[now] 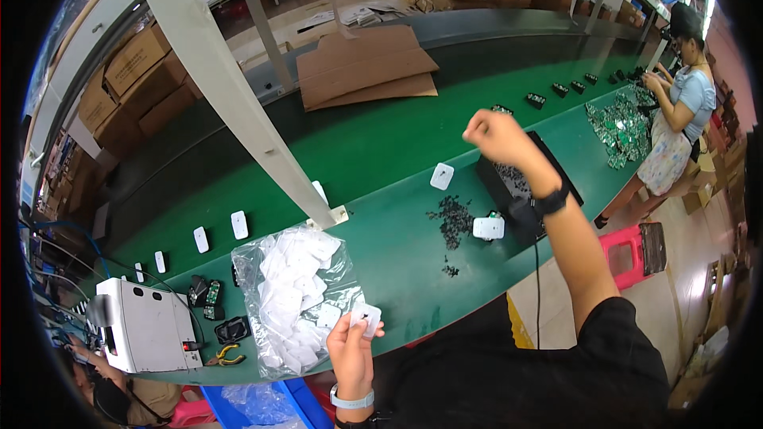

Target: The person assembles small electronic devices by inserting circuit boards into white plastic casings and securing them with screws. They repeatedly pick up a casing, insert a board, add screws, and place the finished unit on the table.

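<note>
My left hand [352, 361] grips a white plastic cover [366, 318] with a small black part at its middle, close to the bench's front edge. Raised above the green bench and belt, my right hand [502, 140] has its fingers curled together; whatever they hold, if anything, is hidden. Just past it on the belt is a black housing [501, 110], partly covered by the hand. Below my right forearm stands a black bin [499, 183] of small black parts. Beside it are a loose heap of such parts [455, 221] and two white covers, one [489, 228] over a circuit board.
A clear bag of white covers [296, 290] lies left of my left hand. Further left are yellow-handled pliers [228, 356] and a white machine [151, 326]. A post [238, 95] rises from the bench. At right a co-worker [685, 99] stands by piled circuit boards [620, 129].
</note>
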Tool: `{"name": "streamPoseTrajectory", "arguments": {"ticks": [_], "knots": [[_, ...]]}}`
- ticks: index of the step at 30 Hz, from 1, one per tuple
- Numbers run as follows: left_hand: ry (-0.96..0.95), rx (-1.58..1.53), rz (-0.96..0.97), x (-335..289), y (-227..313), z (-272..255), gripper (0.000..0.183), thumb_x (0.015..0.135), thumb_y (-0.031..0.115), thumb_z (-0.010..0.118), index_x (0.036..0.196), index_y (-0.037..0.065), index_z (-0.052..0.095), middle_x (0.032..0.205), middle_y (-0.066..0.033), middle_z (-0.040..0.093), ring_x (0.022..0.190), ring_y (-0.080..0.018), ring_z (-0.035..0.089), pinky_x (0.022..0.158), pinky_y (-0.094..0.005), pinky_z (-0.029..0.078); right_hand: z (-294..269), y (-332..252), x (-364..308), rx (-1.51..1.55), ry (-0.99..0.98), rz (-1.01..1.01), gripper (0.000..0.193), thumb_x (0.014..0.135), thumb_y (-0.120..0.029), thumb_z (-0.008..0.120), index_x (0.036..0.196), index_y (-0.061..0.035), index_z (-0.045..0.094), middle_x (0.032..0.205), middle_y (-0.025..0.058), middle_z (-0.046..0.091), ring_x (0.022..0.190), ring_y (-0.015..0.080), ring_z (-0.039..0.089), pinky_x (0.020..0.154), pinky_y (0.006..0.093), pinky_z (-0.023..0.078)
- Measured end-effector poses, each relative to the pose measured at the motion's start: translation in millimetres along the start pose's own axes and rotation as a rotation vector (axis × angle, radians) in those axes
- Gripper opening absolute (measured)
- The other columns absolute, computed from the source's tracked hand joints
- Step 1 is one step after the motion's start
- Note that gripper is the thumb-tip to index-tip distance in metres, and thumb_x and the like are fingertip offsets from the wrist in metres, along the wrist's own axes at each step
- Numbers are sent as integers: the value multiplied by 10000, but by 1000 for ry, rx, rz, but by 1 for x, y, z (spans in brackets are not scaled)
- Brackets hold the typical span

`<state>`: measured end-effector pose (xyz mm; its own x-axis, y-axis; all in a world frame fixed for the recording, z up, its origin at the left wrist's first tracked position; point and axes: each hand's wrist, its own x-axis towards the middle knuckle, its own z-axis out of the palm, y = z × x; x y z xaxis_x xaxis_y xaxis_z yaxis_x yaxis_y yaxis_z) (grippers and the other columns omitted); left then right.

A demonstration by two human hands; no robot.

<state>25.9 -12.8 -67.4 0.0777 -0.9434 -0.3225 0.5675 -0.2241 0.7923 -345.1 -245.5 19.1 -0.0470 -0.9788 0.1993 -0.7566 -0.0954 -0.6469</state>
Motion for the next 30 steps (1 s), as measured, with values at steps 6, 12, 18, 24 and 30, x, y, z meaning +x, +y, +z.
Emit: {"name": "streamPoseTrajectory", "arguments": {"ticks": [6, 12, 18, 24, 30], "knots": [[-23, -61, -94, 4, 5, -8, 204, 964, -1, 526, 1124, -85, 620, 923, -163, 700, 770, -256, 700, 665, -350, 564, -44, 152, 105, -622, -59, 298, 370, 758, -291, 799, 963, -4, 688, 1028, 252, 703, 1023, 416, 668, 904, 479, 542], [33, -98, -52, 10, 18, -14, 212, 942, 6, 548, 1116, -90, 621, 918, -165, 701, 771, -269, 701, 664, -361, 556, 1, 210, 126, -621, -131, 363, 669, 731, -232, 849, 1299, -48, 547, 1280, 242, 593, 1222, 421, 572, 1017, 475, 504], [20, -120, -81, 21, 20, 2, 247, 961, 112, 537, 1121, -65, 606, 959, -169, 693, 780, -293, 688, 654, -373, 533, 1, 259, 127, -591, -51, 215, 341, 818, -98, 677, 1136, -36, 569, 1051, 254, 676, 1031, 457, 645, 900, 499, 525], [-12, -250, -215, 32, 9, 10, 335, 1027, 223, 504, 1203, -51, 580, 1082, -187, 692, 910, -357, 697, 778, -456, 571, -11, 115, 72, 60, -117, -103, 261, 901, -135, 710, 1134, -33, 651, 916, 98, 691, 764, 180, 623, 740, 331, 517], [-234, -415, -324, 35, 2, 30, 361, 1004, 190, 550, 1305, -9, 519, 1282, -209, 624, 1182, -415, 620, 1069, -565, 477, -20, -41, -98, 671, -362, -36, 445, 894, -3, 719, 1308, -6, 558, 1108, 57, 635, 1059, 141, 607, 881, 301, 509]]}}
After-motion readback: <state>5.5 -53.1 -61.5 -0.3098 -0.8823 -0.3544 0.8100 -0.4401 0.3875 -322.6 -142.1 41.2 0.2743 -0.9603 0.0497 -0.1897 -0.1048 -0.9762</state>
